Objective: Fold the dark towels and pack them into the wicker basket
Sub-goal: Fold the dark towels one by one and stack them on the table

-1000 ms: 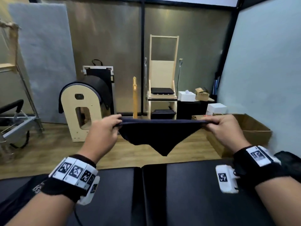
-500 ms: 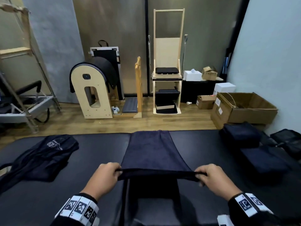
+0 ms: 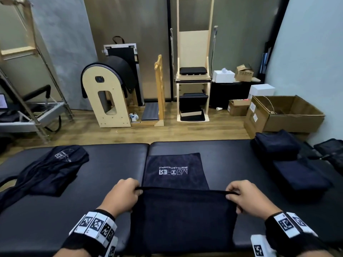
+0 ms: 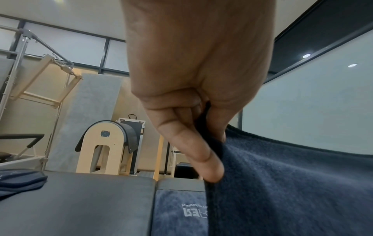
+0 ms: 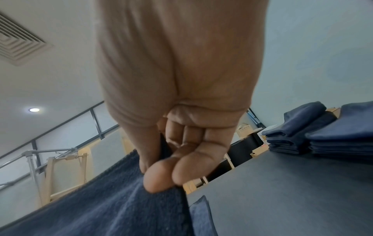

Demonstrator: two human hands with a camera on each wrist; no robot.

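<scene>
A dark navy towel (image 3: 174,171) with a white logo lies with its far half flat on the black padded table (image 3: 74,210). Its near end is lifted and drapes toward me. My left hand (image 3: 128,193) pinches the near left corner, and my right hand (image 3: 239,196) pinches the near right corner, so the edge stretches taut between them. The left wrist view has thumb and fingers (image 4: 201,153) clamped on the towel (image 4: 292,183). In the right wrist view the fingers (image 5: 161,177) pinch the towel (image 5: 111,207). No wicker basket shows.
Folded dark towels (image 3: 297,175) are stacked at the table's right end, seen too as folded towels (image 5: 333,135). A crumpled dark towel (image 3: 52,167) lies at the left. Beyond the table stand wooden exercise equipment (image 3: 109,89) and an open cardboard box (image 3: 285,115).
The towel, held up in the air a second ago, has come down onto the table. Both hands drew its near edge back toward me, and the logo now shows on the flat far half.
</scene>
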